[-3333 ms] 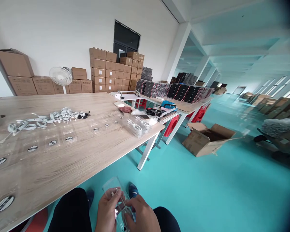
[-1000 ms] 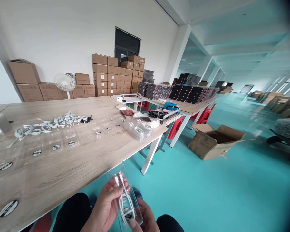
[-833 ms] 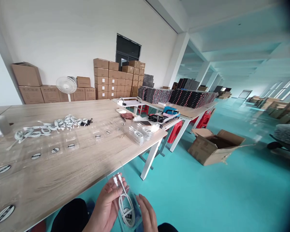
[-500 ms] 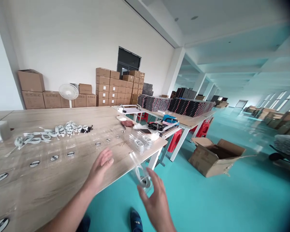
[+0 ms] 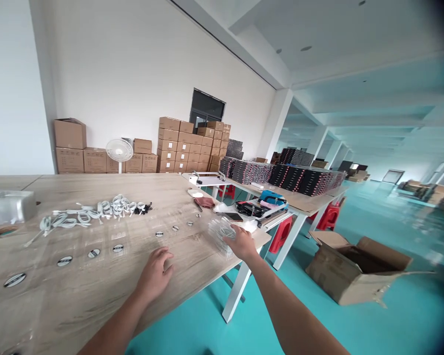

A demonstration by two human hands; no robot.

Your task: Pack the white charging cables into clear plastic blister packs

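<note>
My right hand [image 5: 241, 242] is at the right edge of the table, its thumb and fingers closed round the near end of a clear plastic bag with a white cable [image 5: 222, 234] in it. That bag lies on or against other bagged cables, and the plastic layers are hard to tell apart. Above the table's front part, my left hand [image 5: 156, 274] is empty, with loosely bent fingers and the thumb apart. Beyond it, flat clear bags with oval black-and-white labels [image 5: 118, 249] lie in a row. Loose white cables [image 5: 111, 208] are heaped farther back, beside small black pieces [image 5: 145, 209].
On the table [image 5: 192, 261] are a dark phone [image 5: 232, 216], a brown-red cloth [image 5: 204, 202] and a clear plastic container [image 5: 9, 206]. An open carton [image 5: 355, 268] stands on the floor at right. A white fan [image 5: 119, 150] and stacked cartons [image 5: 177, 143] stand behind.
My right hand has carried the bagged cable from beyond the table edge forward to the other bagged cables. My left hand has lowered slightly. The view has shifted.
</note>
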